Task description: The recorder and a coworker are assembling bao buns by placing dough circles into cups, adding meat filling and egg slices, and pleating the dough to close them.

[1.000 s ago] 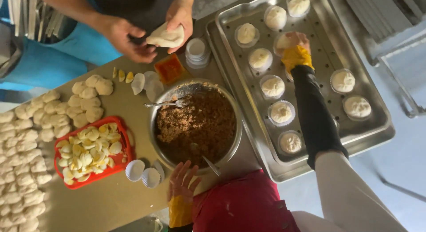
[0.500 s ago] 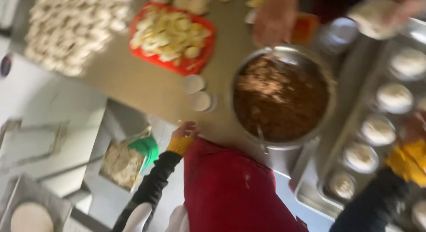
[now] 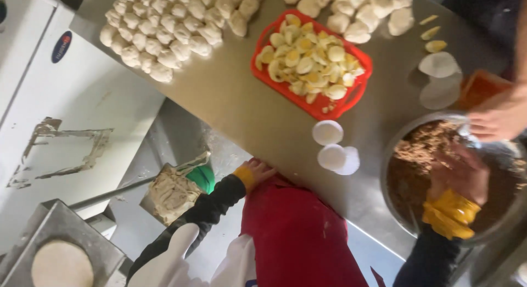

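Steel tabletop [image 3: 247, 117] runs slantwise across the head view, with a white cabinet [image 3: 82, 100] below its left edge and, at the bottom left corner, a metal stand bearing a flat dough round [image 3: 61, 263]. Just right of that lies a pan of dough scraps [image 3: 173, 191] beside something green, too hidden to name. Dough lumps [image 3: 164, 34] crowd the table's far left. The left hand [image 3: 258, 170] has stayed at the table's near edge as it was a second ago, fingers loosely curled on the steel and grasping nothing. Further right sit a red tray [image 3: 258, 73] of cut boiled egg [image 3: 307, 59], then three small white discs [image 3: 328, 132]. The main change is on the right: the right hand [image 3: 460, 174], a second ago out at a baking tray of filled rounds, has come back over the metal bowl [image 3: 391, 155] of brown filling [image 3: 422, 147], so the work has gone from the tray back to the bowl. It is blurred; its fingers look spread, but whether they hold filling I cannot tell. A co-worker's hand [image 3: 497, 117] reaches to the bowl's far rim, cut off by the frame. The baking tray is out of view now, and the bowl's right side is cropped.
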